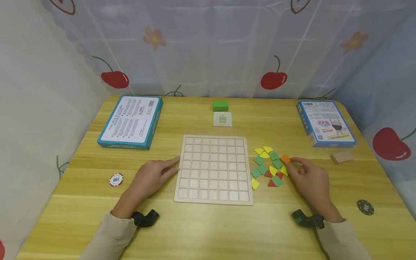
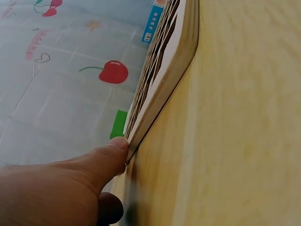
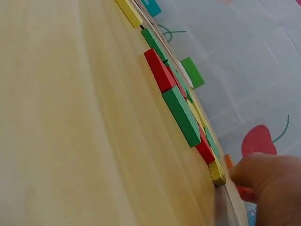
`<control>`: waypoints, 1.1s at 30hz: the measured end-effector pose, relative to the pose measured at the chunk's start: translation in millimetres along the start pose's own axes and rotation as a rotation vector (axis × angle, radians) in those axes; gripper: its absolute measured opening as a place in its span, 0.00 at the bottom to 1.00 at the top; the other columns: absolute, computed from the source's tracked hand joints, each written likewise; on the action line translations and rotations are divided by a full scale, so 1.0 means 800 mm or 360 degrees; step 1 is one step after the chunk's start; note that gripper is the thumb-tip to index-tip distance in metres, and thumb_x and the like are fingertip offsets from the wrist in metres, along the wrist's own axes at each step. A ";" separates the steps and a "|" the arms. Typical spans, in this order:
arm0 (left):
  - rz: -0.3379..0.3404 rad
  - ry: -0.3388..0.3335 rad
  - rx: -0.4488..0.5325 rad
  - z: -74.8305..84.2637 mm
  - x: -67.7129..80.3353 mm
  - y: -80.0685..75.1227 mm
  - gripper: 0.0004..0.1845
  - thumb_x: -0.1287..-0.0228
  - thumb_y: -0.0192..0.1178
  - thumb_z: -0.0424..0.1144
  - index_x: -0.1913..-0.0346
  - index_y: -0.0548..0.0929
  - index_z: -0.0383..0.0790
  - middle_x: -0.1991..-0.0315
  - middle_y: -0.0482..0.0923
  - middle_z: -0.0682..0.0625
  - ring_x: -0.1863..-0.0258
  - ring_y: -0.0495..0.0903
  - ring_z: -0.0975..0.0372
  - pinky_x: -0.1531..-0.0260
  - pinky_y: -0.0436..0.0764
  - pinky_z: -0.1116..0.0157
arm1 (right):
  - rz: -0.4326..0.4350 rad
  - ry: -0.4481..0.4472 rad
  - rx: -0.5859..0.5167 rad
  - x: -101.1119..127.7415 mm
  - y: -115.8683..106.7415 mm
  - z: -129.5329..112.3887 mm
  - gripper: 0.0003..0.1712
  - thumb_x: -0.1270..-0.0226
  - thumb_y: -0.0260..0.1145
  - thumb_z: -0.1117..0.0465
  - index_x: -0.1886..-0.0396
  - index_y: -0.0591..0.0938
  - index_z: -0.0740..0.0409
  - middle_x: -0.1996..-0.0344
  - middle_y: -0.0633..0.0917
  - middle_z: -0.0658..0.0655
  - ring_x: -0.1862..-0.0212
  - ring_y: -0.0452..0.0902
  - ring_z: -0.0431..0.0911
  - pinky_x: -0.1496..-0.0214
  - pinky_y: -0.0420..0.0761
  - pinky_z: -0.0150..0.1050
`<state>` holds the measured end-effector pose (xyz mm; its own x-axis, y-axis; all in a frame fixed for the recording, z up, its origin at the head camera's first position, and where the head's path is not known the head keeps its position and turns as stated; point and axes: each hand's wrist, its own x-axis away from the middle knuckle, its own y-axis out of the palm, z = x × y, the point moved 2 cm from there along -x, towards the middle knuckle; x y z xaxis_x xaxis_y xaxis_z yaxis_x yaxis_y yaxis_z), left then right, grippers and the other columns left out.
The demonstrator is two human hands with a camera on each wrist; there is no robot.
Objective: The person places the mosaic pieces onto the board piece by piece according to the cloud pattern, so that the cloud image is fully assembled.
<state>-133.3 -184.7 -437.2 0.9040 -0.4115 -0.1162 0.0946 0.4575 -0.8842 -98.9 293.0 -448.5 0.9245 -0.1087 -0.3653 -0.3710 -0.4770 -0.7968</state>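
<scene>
A wooden grid board (image 1: 177,191) lies flat before me, its square cells bare. At its left edge rests my left hand (image 1: 150,180), thumb and index finger extended against the side; the left wrist view shows a fingertip (image 2: 120,142) right at the rim. On the board's right, my right hand (image 1: 310,180) pinches an orange square tile (image 1: 285,159) between thumb and index finger, at the far edge of a loose group of tiles. Green square tiles (image 1: 256,173), yellow quarter-round tiles (image 1: 255,184) and red tiles (image 1: 271,183) make up that group.
Behind the board lie a small pattern card (image 1: 222,119) and a green block (image 1: 220,106). A teal box (image 1: 130,121) stands back left, a blue box (image 1: 326,122) back right, with a wooden block (image 1: 342,157) before it. Chips lie left (image 1: 116,179) and right (image 1: 365,207).
</scene>
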 end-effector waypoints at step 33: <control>0.0047 0.0057 -0.0061 -0.004 0.001 0.004 0.23 0.25 0.60 0.53 0.32 0.81 0.55 0.48 0.87 0.48 0.68 0.83 0.64 0.64 0.81 0.56 | -0.0352 -0.0517 -0.0522 -0.062 0.084 -0.171 0.16 0.33 0.75 0.54 0.50 0.91 0.56 0.90 0.63 0.42 0.86 0.53 0.36 0.82 0.56 0.35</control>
<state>-133.8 -186.0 -441.1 0.8907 -0.4263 -0.1581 0.0512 0.4397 -0.8967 -158.1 147.0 -418.3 0.8835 0.2778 -0.3772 -0.0740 -0.7124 -0.6979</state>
